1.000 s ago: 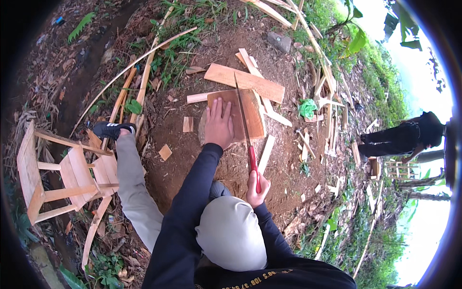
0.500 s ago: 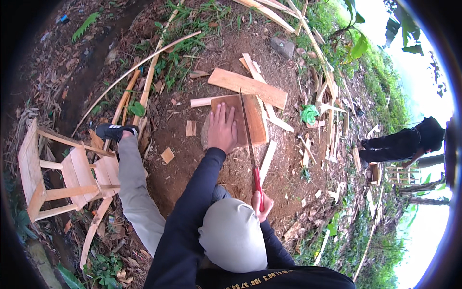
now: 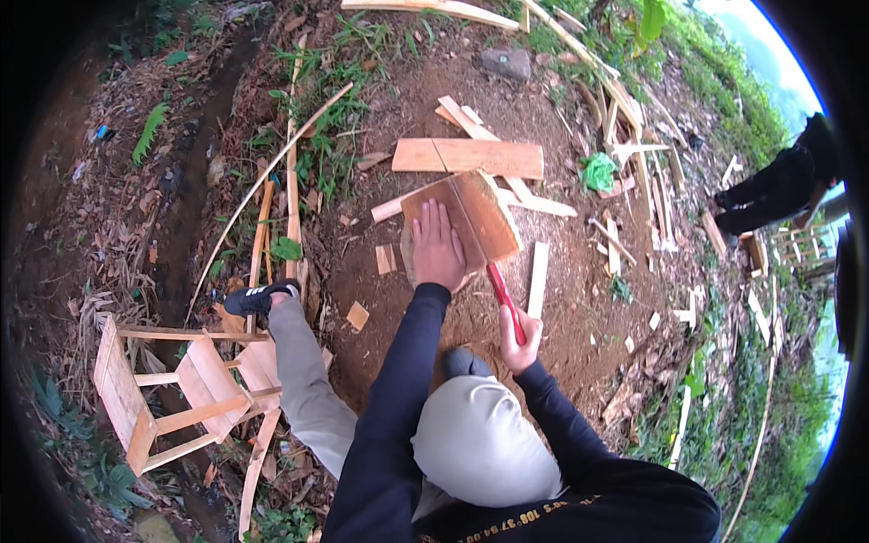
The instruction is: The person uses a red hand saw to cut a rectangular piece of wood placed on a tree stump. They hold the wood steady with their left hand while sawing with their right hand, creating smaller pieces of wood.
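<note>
My left hand [image 3: 438, 251] lies flat on a reddish-brown board [image 3: 453, 222] that rests on the bare earth in front of me. My right hand [image 3: 520, 339] grips the red handle of a hand saw [image 3: 501, 291]. The saw's wide blade leans across the board's right half, just right of my left fingers. My knees and one black shoe [image 3: 258, 297] show below the board.
A long pale plank [image 3: 469, 157] lies beyond the board, with several offcuts [image 3: 538, 266] and thin slats scattered around. A wooden stool frame [image 3: 158, 391] lies at lower left. Another person in dark clothes [image 3: 774, 185] bends over at the far right. Grass and leaf litter border the dirt.
The saw has swung from edge-on and upright to leaning flat over the board, its broad blade now showing. My right hand has drawn slightly back. My left hand stays on the board.
</note>
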### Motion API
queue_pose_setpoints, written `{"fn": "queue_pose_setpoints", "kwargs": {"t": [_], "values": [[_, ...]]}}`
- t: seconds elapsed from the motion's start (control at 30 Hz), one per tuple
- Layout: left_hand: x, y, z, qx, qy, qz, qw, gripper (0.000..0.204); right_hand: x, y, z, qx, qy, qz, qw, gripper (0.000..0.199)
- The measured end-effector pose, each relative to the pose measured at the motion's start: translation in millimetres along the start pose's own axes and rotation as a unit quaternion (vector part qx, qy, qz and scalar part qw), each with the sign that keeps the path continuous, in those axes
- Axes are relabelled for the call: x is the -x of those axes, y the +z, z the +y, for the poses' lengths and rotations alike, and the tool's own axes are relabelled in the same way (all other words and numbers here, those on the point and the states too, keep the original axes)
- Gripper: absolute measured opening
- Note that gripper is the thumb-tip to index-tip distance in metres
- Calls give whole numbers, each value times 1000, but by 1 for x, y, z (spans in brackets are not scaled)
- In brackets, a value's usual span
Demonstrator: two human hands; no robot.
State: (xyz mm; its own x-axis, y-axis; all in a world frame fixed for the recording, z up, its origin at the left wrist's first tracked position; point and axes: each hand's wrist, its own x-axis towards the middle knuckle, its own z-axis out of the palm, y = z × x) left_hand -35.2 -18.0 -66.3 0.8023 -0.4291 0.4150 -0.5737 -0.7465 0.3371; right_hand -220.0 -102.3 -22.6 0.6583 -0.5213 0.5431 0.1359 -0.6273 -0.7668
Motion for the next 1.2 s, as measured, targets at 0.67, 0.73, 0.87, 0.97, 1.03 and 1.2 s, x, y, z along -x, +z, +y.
{"fn": "queue_pose_setpoints", "kwargs": {"t": [0.67, 0.73, 0.87, 0.97, 1.03, 1.2], "values": [[-9, -1, 0, -6, 4, 0, 1000, 54, 0, -10, 14, -52, 106, -104, 988, 24], [-7, -4, 3, 10, -3, -2, 1000, 54, 6, -18, 5, -61, 112, -113, 985, 24], [-6, -6, 0, 17, -8, 1, 1000, 53, 40, -52, -20, -96, 155, -77, 980, 30], [-11, -5, 4, 18, -9, 5, 1000, 53, 15, -26, 12, -62, 163, -121, 977, 19], [-10, -2, 4, 22, -8, 12, 1000, 52, 10, -11, 18, -56, 133, -103, 984, 21], [-15, -9, -4, 18, -6, 21, 1000, 53, 46, -62, -12, -53, 154, -130, 978, 24]]}}
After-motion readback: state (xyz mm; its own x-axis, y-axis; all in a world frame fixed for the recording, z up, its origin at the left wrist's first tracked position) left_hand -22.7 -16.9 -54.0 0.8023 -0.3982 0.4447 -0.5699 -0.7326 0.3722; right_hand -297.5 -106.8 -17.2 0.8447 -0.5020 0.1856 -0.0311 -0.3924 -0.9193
